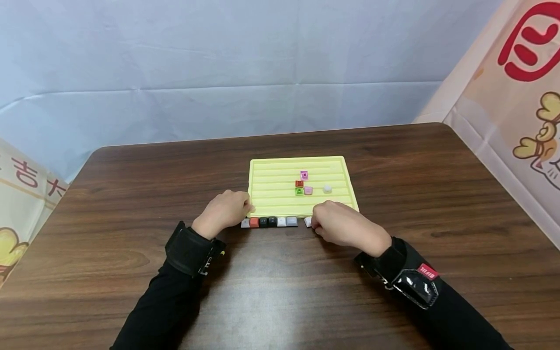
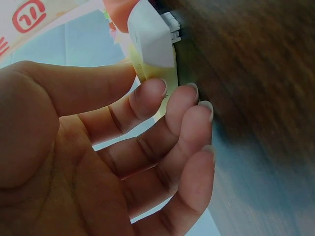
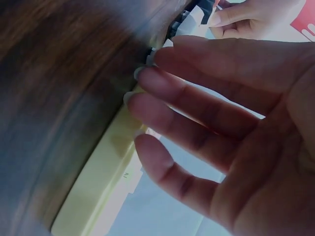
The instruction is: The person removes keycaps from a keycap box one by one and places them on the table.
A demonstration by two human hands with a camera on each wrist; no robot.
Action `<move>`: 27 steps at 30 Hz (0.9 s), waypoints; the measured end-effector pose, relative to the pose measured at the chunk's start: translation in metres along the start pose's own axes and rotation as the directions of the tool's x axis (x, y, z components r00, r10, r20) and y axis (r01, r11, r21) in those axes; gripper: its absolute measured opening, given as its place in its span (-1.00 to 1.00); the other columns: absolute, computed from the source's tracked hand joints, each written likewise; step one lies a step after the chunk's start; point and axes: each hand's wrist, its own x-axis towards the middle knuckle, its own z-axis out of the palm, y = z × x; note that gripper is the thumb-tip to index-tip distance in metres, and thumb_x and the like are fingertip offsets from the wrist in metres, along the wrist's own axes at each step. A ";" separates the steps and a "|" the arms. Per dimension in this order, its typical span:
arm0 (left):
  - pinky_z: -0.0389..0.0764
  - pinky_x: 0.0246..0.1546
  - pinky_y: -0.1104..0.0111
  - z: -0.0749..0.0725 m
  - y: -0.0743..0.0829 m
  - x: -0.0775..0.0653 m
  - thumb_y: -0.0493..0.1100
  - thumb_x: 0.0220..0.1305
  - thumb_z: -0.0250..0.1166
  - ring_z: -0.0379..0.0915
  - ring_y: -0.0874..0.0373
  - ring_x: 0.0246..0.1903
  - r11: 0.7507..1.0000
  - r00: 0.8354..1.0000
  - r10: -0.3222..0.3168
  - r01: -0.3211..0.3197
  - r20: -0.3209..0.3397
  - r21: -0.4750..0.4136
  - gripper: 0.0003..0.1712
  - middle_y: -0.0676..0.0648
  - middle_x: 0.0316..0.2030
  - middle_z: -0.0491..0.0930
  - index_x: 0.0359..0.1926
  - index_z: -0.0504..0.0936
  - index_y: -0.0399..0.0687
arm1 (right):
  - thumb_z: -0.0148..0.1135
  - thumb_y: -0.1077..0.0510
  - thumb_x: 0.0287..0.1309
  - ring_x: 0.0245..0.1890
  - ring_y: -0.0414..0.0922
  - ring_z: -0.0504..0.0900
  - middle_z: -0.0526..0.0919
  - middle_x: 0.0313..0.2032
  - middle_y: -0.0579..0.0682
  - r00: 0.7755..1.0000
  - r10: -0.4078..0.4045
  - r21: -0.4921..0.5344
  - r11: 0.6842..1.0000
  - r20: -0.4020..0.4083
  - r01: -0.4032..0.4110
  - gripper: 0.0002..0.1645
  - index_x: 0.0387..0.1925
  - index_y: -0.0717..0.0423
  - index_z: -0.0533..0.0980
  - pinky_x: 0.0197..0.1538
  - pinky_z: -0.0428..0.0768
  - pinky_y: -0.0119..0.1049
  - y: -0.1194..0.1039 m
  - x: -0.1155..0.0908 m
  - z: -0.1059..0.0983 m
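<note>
My left hand (image 1: 225, 211) is at the near left corner of a ridged yellow tray (image 1: 273, 172), its thumb and index finger at the tray's edge in a pinch. The other fingers curve loosely in the left wrist view. Beside them stands a white-looking keycap (image 2: 150, 37). My right hand (image 1: 341, 224) pinches a white keycap (image 1: 308, 222) in front of the tray, mostly behind its fingers. To its left, across a small gap, runs a row of keycaps: an orange keycap (image 1: 254, 222), black keycaps (image 1: 268, 222), a white keycap (image 1: 281, 221) and a wider grey keycap (image 1: 291, 221).
On the tray lie a magenta keycap (image 1: 304, 175), a red keycap (image 1: 299, 183), a green keycap (image 1: 299, 191), a pink keycap (image 1: 308, 190) and a white keycap (image 1: 327, 188). The brown wooden table (image 1: 153, 184) extends around it, with a pale cloth (image 1: 210, 63) behind.
</note>
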 end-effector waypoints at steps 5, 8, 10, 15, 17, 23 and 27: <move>0.17 -0.59 0.38 0.000 0.000 0.001 -0.18 0.35 0.08 0.13 0.16 -0.69 1.000 1.000 -0.011 0.011 0.004 -0.001 -0.79 -0.07 -0.62 0.34 -0.44 0.47 -0.14 | 0.20 0.40 0.02 -0.64 -0.26 0.18 0.29 -0.69 -0.18 0.999 -0.043 -0.008 0.999 -0.025 0.042 -0.67 -0.74 0.07 0.45 -0.56 0.20 -0.44 -0.001 0.000 0.002; 0.18 -0.58 0.37 0.001 0.000 0.000 -0.18 0.35 0.08 0.13 0.16 -0.69 1.000 1.000 -0.013 0.013 0.008 -0.004 -0.79 -0.07 -0.62 0.35 -0.44 0.47 -0.14 | 0.20 0.40 0.02 -0.61 -0.24 0.23 0.36 -0.62 -0.15 0.998 -0.056 -0.019 0.998 -0.031 0.056 -0.71 -0.70 0.08 0.48 -0.52 0.25 -0.43 -0.001 -0.001 0.003; 0.18 -0.58 0.37 0.000 0.000 0.000 -0.18 0.35 0.07 0.14 0.16 -0.69 1.000 1.000 -0.011 0.011 0.009 -0.004 -0.79 -0.07 -0.62 0.35 -0.44 0.47 -0.14 | 0.20 0.40 0.02 -0.60 -0.24 0.23 0.37 -0.60 -0.14 0.997 -0.068 -0.030 0.997 -0.037 0.067 -0.71 -0.70 0.08 0.47 -0.51 0.25 -0.42 -0.001 -0.001 0.003; 0.18 -0.58 0.37 0.000 0.000 0.000 -0.18 0.35 0.07 0.14 0.16 -0.68 1.000 1.000 -0.008 0.008 0.010 -0.003 -0.79 -0.07 -0.62 0.34 -0.44 0.47 -0.14 | 0.21 0.40 0.02 -0.60 -0.24 0.21 0.35 -0.58 -0.14 0.994 -0.097 -0.040 0.995 -0.056 0.095 -0.67 -0.72 0.06 0.42 -0.50 0.24 -0.42 -0.002 -0.002 0.005; 0.17 -0.58 0.37 0.000 0.000 0.000 -0.18 0.35 0.07 0.13 0.16 -0.69 1.000 1.000 -0.007 0.007 0.011 -0.005 -0.79 -0.07 -0.62 0.34 -0.44 0.47 -0.14 | 0.22 0.40 0.02 -0.60 -0.24 0.20 0.34 -0.58 -0.14 0.992 -0.106 -0.040 0.994 -0.063 0.104 -0.66 -0.72 0.05 0.40 -0.50 0.23 -0.42 -0.002 -0.002 0.005; 0.17 -0.58 0.37 0.000 0.000 0.001 -0.18 0.35 0.07 0.13 0.16 -0.69 1.000 1.000 -0.006 0.006 0.012 -0.004 -0.79 -0.07 -0.61 0.35 -0.44 0.47 -0.14 | 0.22 0.39 0.01 -0.59 -0.23 0.20 0.32 -0.58 -0.15 0.991 -0.110 -0.045 0.993 -0.071 0.107 -0.68 -0.71 0.05 0.41 -0.50 0.23 -0.42 -0.003 -0.001 0.005; 0.17 -0.58 0.38 0.000 0.000 0.001 -0.19 0.35 0.07 0.12 0.17 -0.69 1.000 1.000 -0.010 0.010 0.014 -0.006 -0.79 -0.06 -0.61 0.35 -0.45 0.46 -0.14 | 0.23 0.38 0.01 -0.59 -0.23 0.24 0.33 -0.59 -0.16 0.992 -0.104 -0.048 0.994 -0.071 0.101 -0.71 -0.70 0.05 0.44 -0.50 0.26 -0.41 -0.003 -0.001 0.005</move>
